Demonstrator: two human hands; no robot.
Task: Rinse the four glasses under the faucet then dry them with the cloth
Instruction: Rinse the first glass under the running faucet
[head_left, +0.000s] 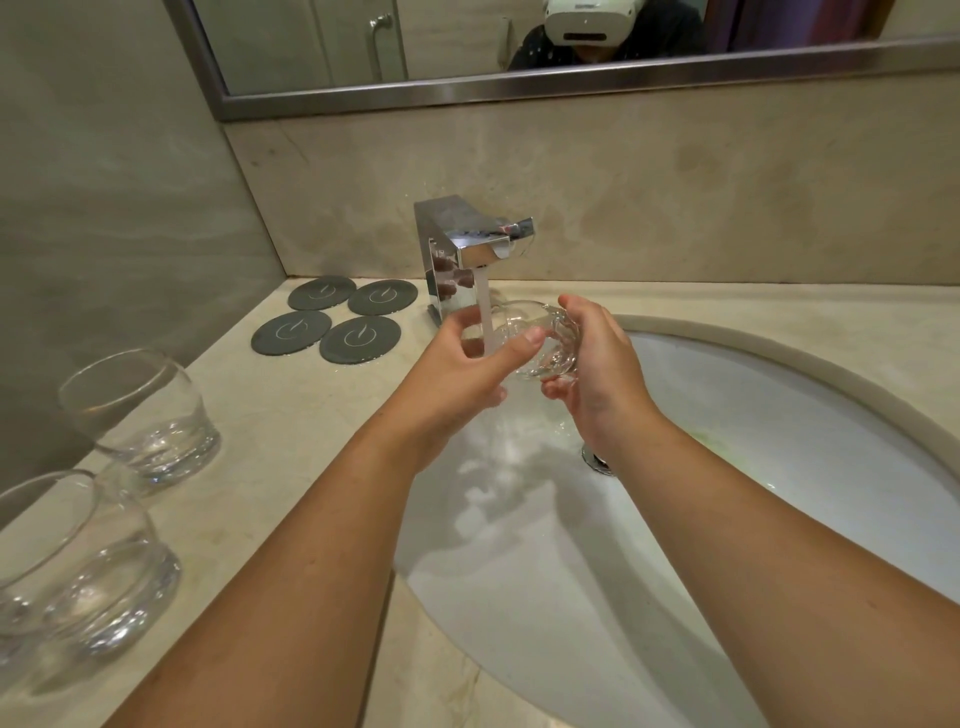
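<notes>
A clear glass (530, 338) lies on its side under the running stream of the chrome faucet (467, 249), above the white sink (779, 415). My left hand (467, 374) grips its rim end, thumb across the glass. My right hand (597, 369) cups its thick base. Two more clear glasses stand upright on the counter at the left: one (140, 415) further back, one (78, 566) near the front edge. No cloth is in view.
Several dark round coasters (343, 317) lie on the beige stone counter (291, 441) left of the faucet. The drain (597, 460) shows under my right wrist. A mirror (519, 47) hangs above the back wall; a tiled wall closes the left side.
</notes>
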